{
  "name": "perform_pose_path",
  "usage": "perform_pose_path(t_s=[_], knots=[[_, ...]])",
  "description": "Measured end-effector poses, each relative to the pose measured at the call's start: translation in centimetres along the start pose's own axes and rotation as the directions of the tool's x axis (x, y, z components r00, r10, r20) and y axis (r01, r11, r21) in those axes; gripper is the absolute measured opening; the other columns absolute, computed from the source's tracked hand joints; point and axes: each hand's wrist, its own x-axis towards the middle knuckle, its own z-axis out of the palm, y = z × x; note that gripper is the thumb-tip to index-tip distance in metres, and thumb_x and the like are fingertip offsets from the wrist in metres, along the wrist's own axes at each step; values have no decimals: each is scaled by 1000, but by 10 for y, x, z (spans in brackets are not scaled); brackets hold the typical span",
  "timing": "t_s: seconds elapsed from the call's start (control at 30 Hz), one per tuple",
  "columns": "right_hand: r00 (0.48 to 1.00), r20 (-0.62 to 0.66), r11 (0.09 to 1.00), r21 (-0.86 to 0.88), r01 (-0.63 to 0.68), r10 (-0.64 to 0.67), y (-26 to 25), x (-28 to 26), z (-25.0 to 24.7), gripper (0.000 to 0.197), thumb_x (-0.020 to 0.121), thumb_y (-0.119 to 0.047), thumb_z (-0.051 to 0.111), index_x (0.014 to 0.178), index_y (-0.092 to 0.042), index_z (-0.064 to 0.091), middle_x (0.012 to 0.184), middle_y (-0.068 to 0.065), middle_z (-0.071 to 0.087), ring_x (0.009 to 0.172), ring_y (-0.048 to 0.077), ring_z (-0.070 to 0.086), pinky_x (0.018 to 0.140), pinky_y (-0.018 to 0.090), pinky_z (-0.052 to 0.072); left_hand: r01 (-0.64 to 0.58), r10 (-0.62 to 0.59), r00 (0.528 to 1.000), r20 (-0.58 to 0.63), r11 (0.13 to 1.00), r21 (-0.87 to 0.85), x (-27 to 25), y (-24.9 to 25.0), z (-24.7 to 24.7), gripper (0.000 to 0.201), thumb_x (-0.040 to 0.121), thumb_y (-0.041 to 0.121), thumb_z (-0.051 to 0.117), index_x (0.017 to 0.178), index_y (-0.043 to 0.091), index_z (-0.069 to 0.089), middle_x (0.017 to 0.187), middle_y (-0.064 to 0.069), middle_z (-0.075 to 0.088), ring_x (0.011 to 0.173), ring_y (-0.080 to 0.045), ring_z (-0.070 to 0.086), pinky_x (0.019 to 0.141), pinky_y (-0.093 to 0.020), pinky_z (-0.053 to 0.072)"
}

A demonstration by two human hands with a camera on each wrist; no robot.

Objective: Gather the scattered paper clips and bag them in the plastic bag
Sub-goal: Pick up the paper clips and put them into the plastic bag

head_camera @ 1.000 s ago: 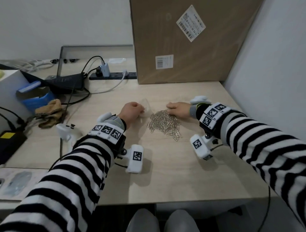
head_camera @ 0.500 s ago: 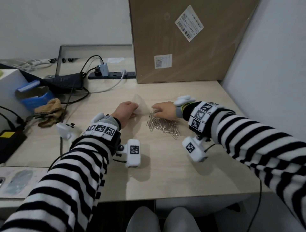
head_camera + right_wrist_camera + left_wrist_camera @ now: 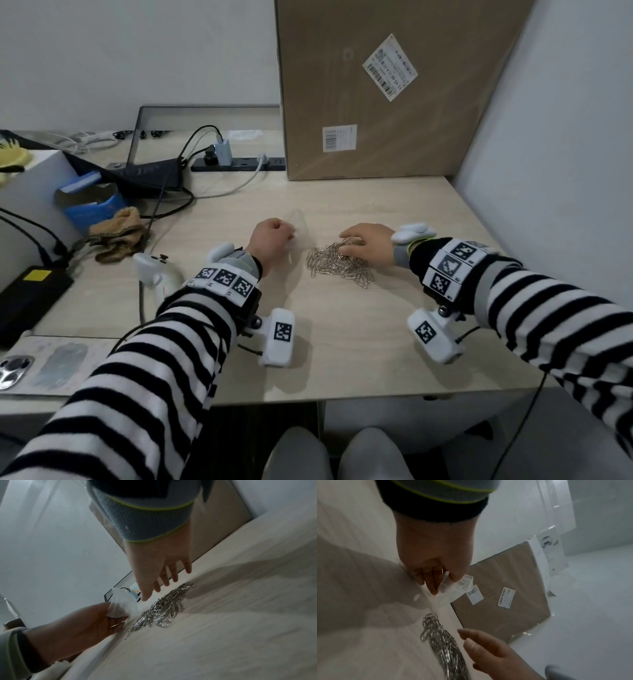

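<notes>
A pile of silver paper clips (image 3: 337, 263) lies on the light wooden desk (image 3: 359, 325), also visible as paper clips (image 3: 441, 642) and paper clips (image 3: 163, 609). My left hand (image 3: 270, 240) pinches the rim of a small clear plastic bag (image 3: 298, 222) just left of the pile; the wrist views show the bag (image 3: 458, 586) and bag (image 3: 121, 607) between thumb and fingers. My right hand (image 3: 368, 241) hovers over the pile's far right part with fingers spread and straight, holding nothing, right hand (image 3: 163, 577).
A big cardboard box (image 3: 394, 89) stands against the wall behind the pile. At left are a white controller (image 3: 156, 270), a tan cloth (image 3: 116, 233), a blue box (image 3: 90, 205), a power strip (image 3: 239, 164) with cables and a black adapter (image 3: 30, 294).
My right hand drew back to the right from the bag and now hovers over the clips. The left hand kept its pinch on the bag.
</notes>
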Motion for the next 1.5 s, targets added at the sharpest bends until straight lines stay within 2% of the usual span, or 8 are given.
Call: perform_pose_path(t_s=[0.13, 0.23, 0.43, 0.7, 0.87, 0.97, 1.27, 1.5], knots=[[992, 85, 984, -157, -79, 93, -1, -4, 4, 75, 74, -66, 60, 137, -28, 43, 137, 3, 45, 123, 26, 47, 103, 42, 41, -119, 121, 993, -7, 988, 103, -16, 4, 9, 19, 89, 12, 54, 71, 17, 55, 66, 0, 60, 62, -16, 56, 60, -25, 42], [994, 38, 984, -154, -91, 98, -3, -5, 10, 59, 78, -52, 65, 127, -25, 49, 129, 5, 48, 114, 26, 51, 99, 42, 43, -177, 185, 983, -21, 965, 192, -22, 8, 13, 8, 88, 19, 57, 80, 17, 56, 67, 2, 61, 66, -19, 62, 70, -33, 47], [989, -78, 990, -59, -128, 124, -7, -11, 4, 25, 87, -20, 64, 111, -13, 62, 120, 8, 61, 107, 25, 58, 87, 30, 45, -219, 236, 969, -66, 955, 198, -32, 14, 21, 10, 88, 20, 59, 96, 18, 53, 67, 2, 59, 61, -17, 64, 67, -31, 48], [938, -262, 958, 234, -168, 228, 4, -10, -11, 17, 82, -21, 71, 97, -14, 76, 101, 3, 75, 90, 17, 68, 79, 25, 52, -209, 234, 967, -98, 954, 217, -32, 30, 39, 12, 91, 20, 52, 85, 13, 60, 64, 2, 61, 52, -10, 60, 39, -9, 39], [882, -288, 723, 685, -83, 373, 10, 7, -13, 4, 77, -10, 75, 81, -8, 75, 57, -5, 70, 61, 11, 69, 68, 21, 59, -150, 173, 982, -81, 959, 240, -22, 32, 54, 19, 90, 17, 50, 75, 15, 60, 61, 0, 62, 53, -19, 63, 53, -23, 48], [879, -264, 550, 835, 3, 396, 1, 17, -20, 7, 78, 1, 73, 85, 2, 72, 58, 2, 66, 55, 12, 65, 62, 19, 58, -137, 148, 988, -40, 970, 203, -17, 30, 61, 25, 89, 15, 50, 66, 19, 57, 61, -3, 64, 53, -20, 63, 58, -28, 51], [939, -168, 844, 505, -181, 301, -14, 30, -23, 11, 78, -10, 74, 88, -5, 75, 66, 3, 68, 67, 16, 67, 75, 28, 58, -125, 123, 992, 22, 975, 185, -15, 26, 72, 14, 90, 13, 48, 81, 10, 59, 75, -13, 69, 59, -24, 64, 66, -31, 52], [914, -7, 714, 626, -313, 406, -25, 23, -36, 14, 84, -5, 65, 72, -9, 57, 33, -10, 57, 34, 1, 58, 40, 12, 47, -134, 123, 990, 62, 968, 211, -20, 35, 71, 12, 89, 13, 51, 80, 12, 59, 70, -9, 67, 61, -23, 65, 62, -28, 49]])
